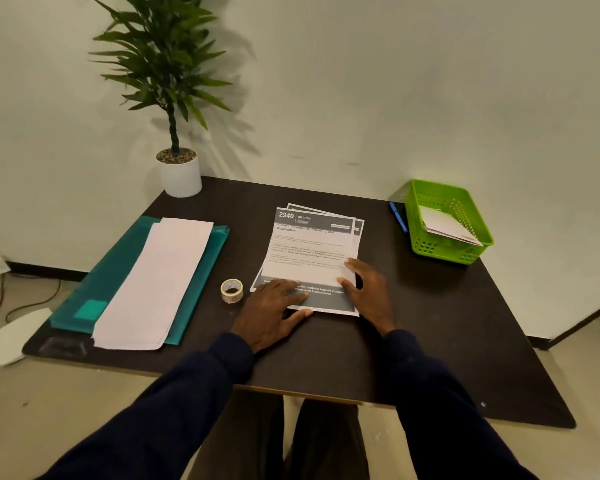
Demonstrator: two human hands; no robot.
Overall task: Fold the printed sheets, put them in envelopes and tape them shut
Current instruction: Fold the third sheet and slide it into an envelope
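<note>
A small stack of printed sheets with a dark header reading "2940 KITCHEN" lies mid-table. My left hand rests flat on the stack's near left corner, fingers straight. My right hand touches the near right edge, thumb and fingers on the top sheet's lower part. A roll of clear tape stands just left of the sheets. A pile of long white envelopes lies on a teal folder at the left.
A green plastic basket holding white and pink papers sits at the far right, a blue pen beside it. A potted plant stands at the far left corner. The dark table's near edge is by my knees.
</note>
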